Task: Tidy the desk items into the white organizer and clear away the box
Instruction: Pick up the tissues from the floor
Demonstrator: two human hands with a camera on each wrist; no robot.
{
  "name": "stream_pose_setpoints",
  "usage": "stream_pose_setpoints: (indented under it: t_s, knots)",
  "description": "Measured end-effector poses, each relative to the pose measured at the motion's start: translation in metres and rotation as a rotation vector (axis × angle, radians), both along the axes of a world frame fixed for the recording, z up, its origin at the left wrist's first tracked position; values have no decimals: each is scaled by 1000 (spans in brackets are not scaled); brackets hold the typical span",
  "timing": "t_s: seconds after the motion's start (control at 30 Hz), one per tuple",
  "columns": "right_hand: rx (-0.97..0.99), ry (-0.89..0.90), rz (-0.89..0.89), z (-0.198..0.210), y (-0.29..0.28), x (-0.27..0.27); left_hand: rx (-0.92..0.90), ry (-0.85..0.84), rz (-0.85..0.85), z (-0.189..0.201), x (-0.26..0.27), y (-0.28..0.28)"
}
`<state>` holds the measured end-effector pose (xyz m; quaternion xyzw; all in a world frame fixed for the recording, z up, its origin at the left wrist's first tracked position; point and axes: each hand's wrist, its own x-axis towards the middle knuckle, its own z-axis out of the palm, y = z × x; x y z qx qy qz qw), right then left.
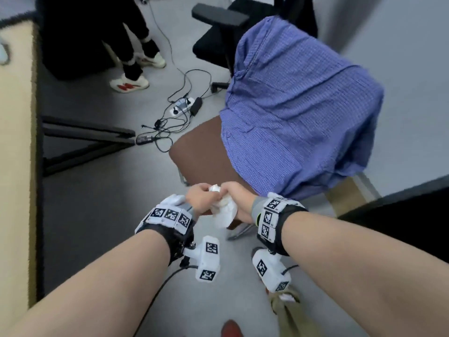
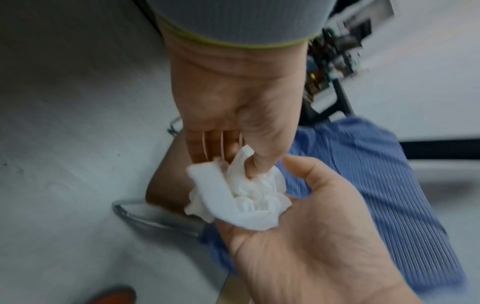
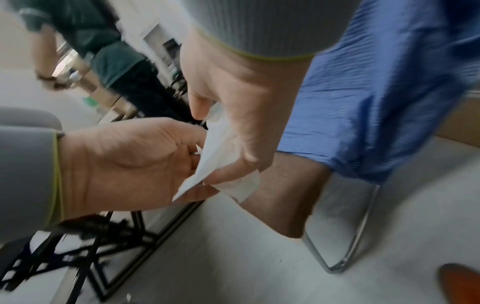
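**Soft, even indoor light; motion blur in all three views**

Flat, diffuse lighting with faint shadows and no glare. The head view bends at its edges and smears at the left border. Both wrist views are streaked: the blue shirt (image 3: 389, 92) blurs heavily, while the crumpled white tissue (image 2: 239, 193) stays fairly sharp. Backgrounds are out of focus.

Left hand (image 1: 198, 199) and right hand (image 1: 239, 199) meet over the floor (image 1: 97, 215), a crumpled tissue (image 1: 222, 206) between them, just in front of the chair seat (image 1: 201, 154). Shirt (image 1: 298, 105) draped over the chair, covering the seat's right part. Office chair (image 1: 218, 27) behind it. Power strip (image 1: 182, 107) and cables (image 1: 160, 132) on floor left of the seat. Table (image 1: 17, 166) at far left. 2 shoes (image 1: 130, 83) behind the cables.
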<state>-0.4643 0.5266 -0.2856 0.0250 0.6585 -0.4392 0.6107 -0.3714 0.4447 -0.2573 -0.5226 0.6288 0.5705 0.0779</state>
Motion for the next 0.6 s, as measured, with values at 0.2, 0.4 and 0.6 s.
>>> stream_pose_setpoints:
  t_s: [0.2, 0.4, 0.6]
  knots:
    - [45, 33, -327, 17, 132, -6, 71, -4, -386, 18, -27, 107]
    - [195, 29, -427, 6, 326, 2, 129, -78, -815, -11, -65, 275]
    - [285, 50, -607, -28, 516, 15, 170, -156, -1010, -48, -81, 463]
